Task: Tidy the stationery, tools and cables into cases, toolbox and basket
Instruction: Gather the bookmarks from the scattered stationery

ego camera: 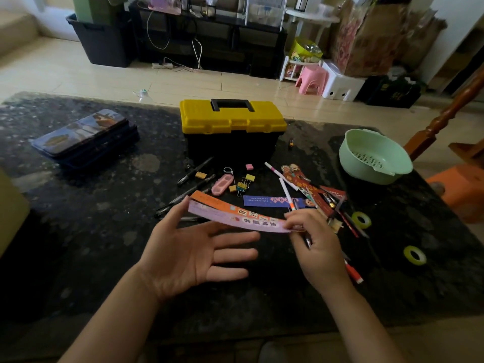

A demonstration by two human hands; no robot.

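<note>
The dark stone bench (78, 231) carries a black toolbox (230, 127) with its yellow lid shut at the far middle, a stack of flat blue cases (86, 137) to the left and a pale green basket (366, 142) to the right. Above the near side, the left hand (193, 255) lies palm up with fingers spread and straight, while the right hand (317, 247) pinches one end of a pair of long card strips (235, 216) – orange and lilac – whose other end reaches the left fingertips. Between the hands and the toolbox lie pens (195, 171), binder clips (245, 183) and erasers, with two yellow tape rolls (361, 220) off right.
</note>
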